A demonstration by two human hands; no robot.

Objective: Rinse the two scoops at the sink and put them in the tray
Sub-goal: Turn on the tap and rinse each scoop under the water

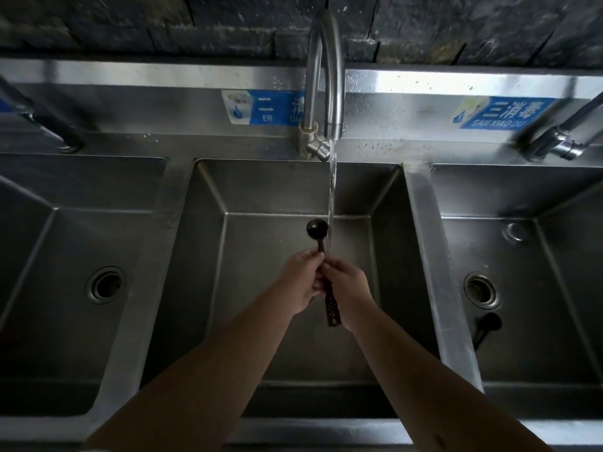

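A dark long-handled scoop (317,228) is held over the middle sink basin (208,243), its round bowl pointing away from me, just left of the water stream (332,197). My left hand (301,278) and my right hand (347,288) both grip its handle, whose perforated end (332,309) sticks out below the hands. A second dark scoop (487,327) lies in the right basin (554,321) near its left wall. No tray is in view.
The curved steel faucet (329,76) runs water into the middle basin. A left basin has a drain (105,285); the right basin has a drain (481,290). Other taps (561,141) stand at both sides. Blue labels (502,112) are on the backsplash.
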